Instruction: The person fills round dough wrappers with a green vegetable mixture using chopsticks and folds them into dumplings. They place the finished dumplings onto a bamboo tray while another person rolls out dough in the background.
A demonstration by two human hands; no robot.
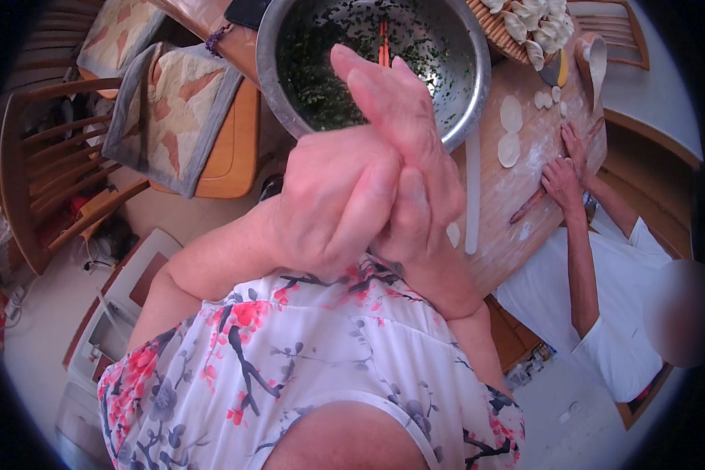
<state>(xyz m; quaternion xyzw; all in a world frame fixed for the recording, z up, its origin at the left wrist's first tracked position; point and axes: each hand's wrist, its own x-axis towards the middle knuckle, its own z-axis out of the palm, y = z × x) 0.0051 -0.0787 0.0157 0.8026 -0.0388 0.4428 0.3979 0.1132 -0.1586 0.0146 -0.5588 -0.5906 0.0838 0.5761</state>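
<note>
My left hand (338, 202) is curled and pressed against my right hand (420, 126) in front of my chest. The right hand's fingers point up and away over the bowl. Whatever may lie between the palms is hidden. Just beyond them stands a large stainless steel bowl (480, 88), with chopped green filling (314, 88) in it. A pair of orange chopsticks (383, 41) rests in the filling. A round dough wrapper (453, 234) shows partly beside my right wrist.
At the right, a co-worker's hands (564, 176) hold a rolling pin (529, 205) on the floured wooden table (499, 226). Several wrappers (510, 114) and dough pieces (543, 100) lie beyond. A wicker basket (493, 29) holds folded dumplings (531, 26). A cushioned chair (170, 117) stands left.
</note>
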